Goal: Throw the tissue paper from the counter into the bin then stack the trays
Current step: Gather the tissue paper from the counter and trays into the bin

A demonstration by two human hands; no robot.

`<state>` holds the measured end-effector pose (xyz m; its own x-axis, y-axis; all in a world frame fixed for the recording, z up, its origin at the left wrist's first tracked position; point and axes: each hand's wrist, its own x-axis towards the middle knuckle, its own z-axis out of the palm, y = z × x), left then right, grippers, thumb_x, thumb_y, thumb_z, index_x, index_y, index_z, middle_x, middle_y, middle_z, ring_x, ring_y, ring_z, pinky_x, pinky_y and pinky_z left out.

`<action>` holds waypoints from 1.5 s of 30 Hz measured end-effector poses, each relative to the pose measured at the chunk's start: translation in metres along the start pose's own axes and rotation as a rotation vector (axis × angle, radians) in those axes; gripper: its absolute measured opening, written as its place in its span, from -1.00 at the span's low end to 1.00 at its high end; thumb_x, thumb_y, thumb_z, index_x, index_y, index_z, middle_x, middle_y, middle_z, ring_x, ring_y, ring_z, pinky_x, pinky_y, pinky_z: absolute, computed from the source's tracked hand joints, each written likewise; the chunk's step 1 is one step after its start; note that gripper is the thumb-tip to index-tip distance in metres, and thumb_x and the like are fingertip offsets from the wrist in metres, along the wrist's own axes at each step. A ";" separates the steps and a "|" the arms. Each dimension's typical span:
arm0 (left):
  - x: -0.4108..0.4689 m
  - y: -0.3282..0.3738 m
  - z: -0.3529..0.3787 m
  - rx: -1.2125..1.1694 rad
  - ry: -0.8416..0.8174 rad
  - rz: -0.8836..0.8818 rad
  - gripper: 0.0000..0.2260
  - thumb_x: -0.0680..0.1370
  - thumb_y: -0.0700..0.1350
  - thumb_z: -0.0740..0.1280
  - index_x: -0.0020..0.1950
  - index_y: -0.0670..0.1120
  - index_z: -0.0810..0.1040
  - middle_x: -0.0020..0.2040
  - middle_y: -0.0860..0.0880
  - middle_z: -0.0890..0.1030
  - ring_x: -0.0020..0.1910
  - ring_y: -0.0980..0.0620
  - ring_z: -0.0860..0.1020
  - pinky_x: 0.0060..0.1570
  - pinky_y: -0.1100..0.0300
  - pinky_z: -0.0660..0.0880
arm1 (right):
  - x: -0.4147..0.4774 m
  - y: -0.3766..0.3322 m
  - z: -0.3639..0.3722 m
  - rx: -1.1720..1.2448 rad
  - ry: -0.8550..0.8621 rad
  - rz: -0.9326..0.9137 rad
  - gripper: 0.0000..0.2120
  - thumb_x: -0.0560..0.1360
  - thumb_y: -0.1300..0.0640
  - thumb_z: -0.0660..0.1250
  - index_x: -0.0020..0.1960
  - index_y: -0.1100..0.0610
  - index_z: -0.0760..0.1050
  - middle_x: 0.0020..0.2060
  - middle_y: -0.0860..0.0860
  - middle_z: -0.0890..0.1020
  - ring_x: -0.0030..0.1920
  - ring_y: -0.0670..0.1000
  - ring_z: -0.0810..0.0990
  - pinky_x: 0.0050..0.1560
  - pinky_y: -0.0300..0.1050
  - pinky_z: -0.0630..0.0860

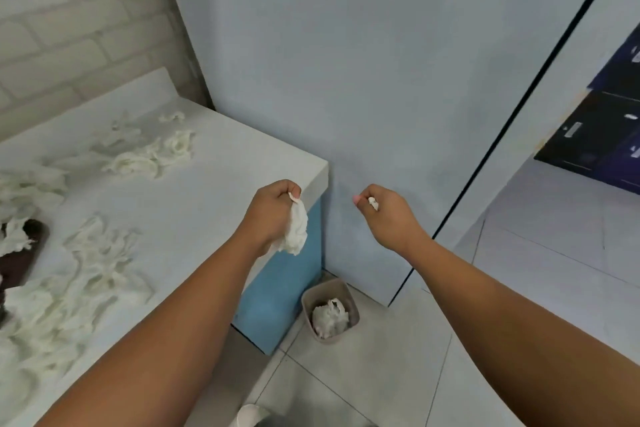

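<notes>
So the table (207, 184) has torn tissue paper (149, 156) strewn all over it. The bin (307, 305) sits on the floor (398, 374) by the table's blue end, with some tissue already inside. My left hand (270, 208) grips a decent wad (296, 229) at the table corner, and my right hand (388, 215) pinches a tiny scrap (373, 203).

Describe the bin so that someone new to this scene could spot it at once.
Start at the white counter on the left and follow its blue end panel down to the tiled floor. The bin stands there beside the panel's foot, near the pale wall. It is a small beige rectangular tub with crumpled tissue inside.
</notes>
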<state>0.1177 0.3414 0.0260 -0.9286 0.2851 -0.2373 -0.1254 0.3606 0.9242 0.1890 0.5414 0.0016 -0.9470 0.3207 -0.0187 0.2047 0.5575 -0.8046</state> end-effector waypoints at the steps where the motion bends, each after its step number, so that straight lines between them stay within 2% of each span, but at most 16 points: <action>1: 0.000 -0.006 0.015 0.008 -0.021 -0.005 -0.70 0.51 -0.30 0.06 -0.19 -0.04 0.53 -0.28 -0.08 0.55 -0.32 -0.04 0.50 -0.42 0.26 0.41 | -0.007 0.013 -0.007 0.020 -0.002 0.029 -0.73 0.61 -0.04 0.24 -0.19 0.08 0.44 -0.40 -0.09 0.45 -0.38 -0.13 0.39 -0.38 -0.29 0.27; 4: 0.006 -0.031 0.056 0.020 -0.071 -0.049 -0.78 0.53 -0.24 0.15 -0.16 -0.04 0.55 -0.23 -0.03 0.61 -0.23 -0.02 0.54 -0.25 0.17 0.46 | -0.024 0.055 -0.018 0.165 -0.016 0.163 -0.65 0.61 -0.04 0.19 -0.29 0.10 0.35 -0.41 -0.06 0.41 -0.38 -0.07 0.37 -0.31 -0.20 0.29; 7: 0.014 -0.069 0.088 0.045 -0.109 -0.074 -0.89 0.49 -0.07 0.32 -0.03 0.01 0.61 -0.08 0.00 0.67 -0.08 0.00 0.62 -0.03 0.05 0.56 | -0.036 0.098 -0.013 0.291 -0.040 0.313 -0.71 0.49 -0.02 0.05 -0.27 0.11 0.40 -0.35 -0.02 0.40 -0.31 -0.01 0.35 -0.23 -0.10 0.31; 11: 0.021 -0.121 0.118 0.126 -0.049 -0.043 -0.84 0.44 -0.15 0.50 -0.02 0.01 0.61 -0.14 -0.01 0.64 -0.23 0.08 0.56 -0.20 0.20 0.49 | -0.044 0.152 0.009 0.159 -0.079 0.380 -0.71 0.58 0.17 0.06 -0.01 0.10 0.58 -0.22 -0.02 0.56 -0.19 0.01 0.51 -0.14 -0.11 0.43; 13: 0.030 -0.147 0.131 0.129 -0.012 -0.039 -0.89 0.44 -0.17 0.50 -0.10 -0.01 0.62 -0.20 0.00 0.64 -0.29 0.11 0.54 -0.23 0.23 0.48 | -0.046 0.175 0.023 0.100 -0.104 0.413 -0.69 0.60 0.24 0.07 0.16 0.11 0.56 -0.09 0.05 0.62 -0.21 0.01 0.56 -0.23 -0.22 0.47; 16: 0.047 -0.188 0.146 0.123 -0.004 -0.057 -0.90 0.46 -0.17 0.50 -0.15 0.01 0.63 -0.25 0.06 0.63 -0.34 0.18 0.53 -0.26 0.29 0.47 | -0.046 0.209 0.045 0.075 -0.079 0.430 -0.69 0.61 0.25 0.10 0.24 0.09 0.52 -0.01 0.01 0.61 -0.32 -0.19 0.55 -0.40 -0.47 0.39; 20: 0.068 -0.251 0.162 0.099 -0.017 -0.109 -0.79 0.46 -0.19 0.49 -0.12 0.13 0.60 -0.17 0.05 0.67 -0.18 0.08 0.63 -0.06 0.12 0.59 | -0.039 0.249 0.076 0.146 0.010 0.490 -0.79 0.57 0.19 0.24 0.19 0.05 0.49 -0.10 -0.10 0.63 -0.21 -0.15 0.58 -0.39 -0.47 0.41; 22: 0.080 -0.286 0.170 0.099 -0.019 -0.131 -0.68 0.45 -0.22 0.47 -0.04 0.22 0.57 -0.08 0.04 0.68 -0.09 0.04 0.65 0.05 0.03 0.60 | -0.033 0.271 0.095 0.209 0.036 0.544 -0.82 0.53 0.19 0.32 0.12 0.06 0.48 -0.09 -0.08 0.67 -0.14 -0.05 0.63 -0.34 -0.35 0.48; 25: 0.100 -0.339 0.183 0.064 0.000 -0.205 -0.57 0.40 -0.21 0.46 0.00 0.35 0.57 -0.08 0.01 0.69 -0.08 -0.02 0.67 0.04 -0.07 0.61 | -0.026 0.309 0.126 0.269 0.044 0.618 -0.86 0.49 0.22 0.41 -0.01 0.06 0.50 -0.09 -0.01 0.70 -0.14 0.03 0.65 -0.33 -0.21 0.50; 28: 0.119 -0.394 0.197 0.002 0.044 -0.299 -0.70 0.42 -0.24 0.48 0.02 0.14 0.65 -0.10 -0.02 0.70 -0.17 0.01 0.70 0.03 -0.10 0.62 | -0.020 0.348 0.160 0.257 0.023 0.640 -0.88 0.44 0.21 0.46 -0.15 0.05 0.55 -0.13 0.02 0.71 -0.17 0.07 0.65 -0.25 -0.10 0.54; 30: 0.130 -0.427 0.206 -0.002 0.084 -0.346 -0.80 0.45 -0.25 0.48 0.01 -0.01 0.66 -0.09 -0.03 0.70 -0.20 0.03 0.69 0.02 -0.07 0.63 | -0.020 0.372 0.183 0.255 0.024 0.650 -0.89 0.42 0.21 0.49 -0.19 0.05 0.58 -0.18 0.01 0.70 -0.27 -0.01 0.61 -0.26 -0.13 0.52; 32: 0.140 -0.458 0.216 0.020 0.097 -0.373 -0.83 0.45 -0.25 0.47 -0.05 0.00 0.65 -0.12 -0.02 0.69 -0.22 0.03 0.69 0.01 -0.04 0.64 | -0.022 0.396 0.204 0.246 0.024 0.669 -0.89 0.41 0.22 0.50 -0.20 0.06 0.61 -0.23 -0.03 0.67 -0.40 -0.14 0.52 -0.40 -0.29 0.43; 35: 0.158 -0.503 0.229 0.066 0.084 -0.396 -0.84 0.42 -0.22 0.49 -0.11 0.04 0.64 -0.11 -0.04 0.69 -0.18 0.01 0.69 -0.01 -0.03 0.64 | -0.025 0.430 0.234 0.242 0.021 0.700 -0.88 0.40 0.22 0.49 -0.22 0.04 0.62 -0.27 -0.06 0.64 -0.52 -0.19 0.41 -0.50 -0.36 0.32; 39: 0.174 -0.556 0.246 0.103 0.090 -0.467 -0.80 0.42 -0.25 0.48 -0.20 0.05 0.62 -0.09 -0.09 0.68 -0.14 -0.07 0.69 -0.04 -0.03 0.65 | -0.030 0.463 0.264 0.227 0.019 0.741 -0.87 0.40 0.22 0.49 -0.23 0.01 0.63 -0.30 -0.05 0.62 -0.43 -0.10 0.45 -0.43 -0.31 0.38; 42: 0.181 -0.582 0.256 0.110 0.123 -0.516 -0.84 0.42 -0.22 0.49 -0.05 -0.02 0.66 -0.05 -0.07 0.68 -0.12 -0.06 0.68 -0.04 0.00 0.64 | -0.031 0.480 0.279 0.237 0.045 0.772 -0.85 0.38 0.23 0.51 -0.22 0.00 0.62 -0.28 -0.05 0.63 -0.33 -0.05 0.54 -0.34 -0.20 0.50; 45: 0.185 -0.589 0.260 0.184 0.035 -0.565 -0.61 0.43 -0.14 0.51 0.24 -0.09 0.57 0.09 -0.01 0.65 0.01 -0.01 0.63 0.07 0.14 0.57 | -0.030 0.487 0.288 0.236 0.047 0.779 -0.87 0.38 0.21 0.51 -0.20 -0.01 0.63 -0.26 -0.07 0.64 -0.30 -0.04 0.58 -0.30 -0.15 0.54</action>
<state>0.1102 0.4133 -0.6400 -0.7470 -0.0244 -0.6643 -0.5439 0.5971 0.5897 0.2457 0.5832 -0.5604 -0.5417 0.5846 -0.6040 0.7378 -0.0136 -0.6749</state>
